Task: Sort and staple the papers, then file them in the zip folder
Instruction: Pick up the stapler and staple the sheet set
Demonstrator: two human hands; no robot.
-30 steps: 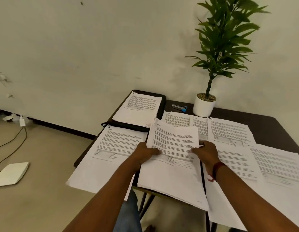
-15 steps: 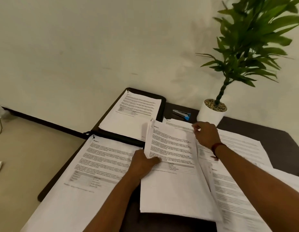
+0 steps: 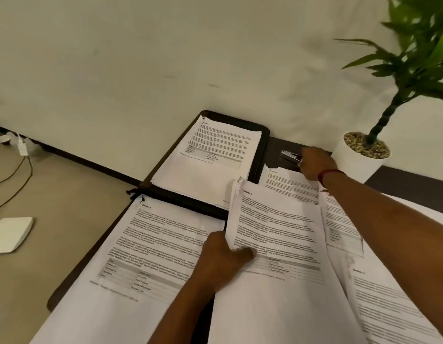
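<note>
The paper stack, mid-desk, is pinched by the left hand. The stapler at the far edge is touched by the right hand; its grip cannot be told. Stapling and filing remain.

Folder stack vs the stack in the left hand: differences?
The folder stack lies flat, untouched, on the zip folder; the held stack is gripped at its left edge by the left hand. The folder stack's corner sits tight with a dark mark; the held stack's corner fans loose. Both are printed pages.
</note>
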